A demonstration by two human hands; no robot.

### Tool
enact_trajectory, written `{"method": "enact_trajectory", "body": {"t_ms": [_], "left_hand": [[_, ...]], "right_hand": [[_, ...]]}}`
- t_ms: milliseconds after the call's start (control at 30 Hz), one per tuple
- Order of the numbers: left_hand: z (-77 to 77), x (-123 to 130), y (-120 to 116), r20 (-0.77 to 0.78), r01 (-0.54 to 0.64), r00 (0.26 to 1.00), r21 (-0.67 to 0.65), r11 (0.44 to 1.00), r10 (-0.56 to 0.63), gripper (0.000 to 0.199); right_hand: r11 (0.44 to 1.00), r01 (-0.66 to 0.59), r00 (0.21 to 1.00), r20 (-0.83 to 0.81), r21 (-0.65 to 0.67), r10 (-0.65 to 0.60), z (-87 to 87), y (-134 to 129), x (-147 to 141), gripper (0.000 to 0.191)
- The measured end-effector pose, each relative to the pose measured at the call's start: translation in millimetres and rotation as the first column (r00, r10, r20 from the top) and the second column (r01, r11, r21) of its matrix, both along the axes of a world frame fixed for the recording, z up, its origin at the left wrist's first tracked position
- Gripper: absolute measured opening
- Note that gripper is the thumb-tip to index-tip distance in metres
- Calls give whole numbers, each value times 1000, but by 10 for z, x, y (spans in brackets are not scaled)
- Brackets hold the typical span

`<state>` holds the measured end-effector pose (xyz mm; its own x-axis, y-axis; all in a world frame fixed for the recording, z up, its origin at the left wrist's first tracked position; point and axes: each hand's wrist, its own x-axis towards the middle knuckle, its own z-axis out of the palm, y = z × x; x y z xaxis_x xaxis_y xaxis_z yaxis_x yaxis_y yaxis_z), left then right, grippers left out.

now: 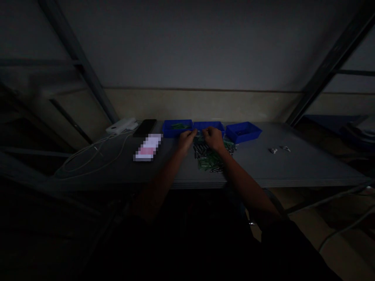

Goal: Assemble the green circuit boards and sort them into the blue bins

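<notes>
In dim light, my left hand point(186, 141) is closed in a pinch at the front of the middle blue tray point(218, 125). My right hand point(214, 138) faces it a short way to the right, its fingers curled together. Whatever lies in either pinch is too small and dark to make out. Below and between the hands spreads a pile of slim shiny metal pieces point(200, 150) mixed with green pieces point(208, 162). My right wrist and forearm cover part of that pile.
A left blue tray point(170, 133) holds green pieces; a right blue tray point(243, 137) sits at an angle. Leftward lie a lit phone point(149, 147), a dark flat device point(145, 127) and a white power strip point(120, 126) with cables. Small metallic parts point(273, 150) rest at right.
</notes>
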<state>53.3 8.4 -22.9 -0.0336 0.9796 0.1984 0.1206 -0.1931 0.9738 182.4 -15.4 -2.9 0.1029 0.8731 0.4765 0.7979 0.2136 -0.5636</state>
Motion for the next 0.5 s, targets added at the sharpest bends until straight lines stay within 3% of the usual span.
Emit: {"method": "enact_trajectory", "body": {"t_ms": [100,200,367,500], "left_hand": [[29,-20,-13,-114,-87,990,16,996,89,39],[44,-63,3,-164,-127,980,-58,990,116,48],[82,-121,51,89,28,996,-294,955,-2,57],[89,-113,60,240,82,971,-302,950,-8,35]], "right_hand": [[997,52,996,-77,56,-48,8,4,23,27],[993,60,977,-208,99,-39,16,-9,33,27],[990,-118,971,-198,74,131,12,-60,-44,22],[968,-231,953,-176,97,245,-1,-83,-93,25]]}}
